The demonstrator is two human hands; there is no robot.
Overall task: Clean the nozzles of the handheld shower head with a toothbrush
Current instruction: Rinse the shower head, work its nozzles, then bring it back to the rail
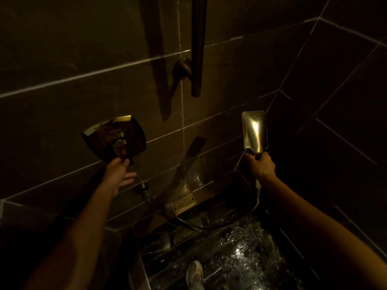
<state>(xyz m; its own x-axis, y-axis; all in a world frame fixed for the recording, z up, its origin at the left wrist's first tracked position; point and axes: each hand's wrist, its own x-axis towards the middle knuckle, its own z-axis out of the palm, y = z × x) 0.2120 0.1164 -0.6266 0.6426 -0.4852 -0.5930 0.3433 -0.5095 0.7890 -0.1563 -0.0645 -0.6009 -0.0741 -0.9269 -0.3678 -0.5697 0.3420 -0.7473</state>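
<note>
Two hands are up against the dark tiled wall, and no toothbrush shows anywhere in the frame. At centre right the right hand [260, 165] is closed around the handle of the shower head [254, 130], holding it upright with its flat, dotted face turned toward the camera; its hose [230, 223] loops down and left toward the wall outlet [142, 186]. At centre left the left hand [119, 167] pinches the lever [120, 147] of the square valve plate [114, 139] between thumb and fingertips, the other fingers spread loose. Water glints on the marble floor [240, 254] at lower centre, where a shoe [194, 273] also shows. Judging from this, the moment is about working the water control, either rinsing or wetting; whether the nozzles have been scrubbed cannot be told in this dim light.
</note>
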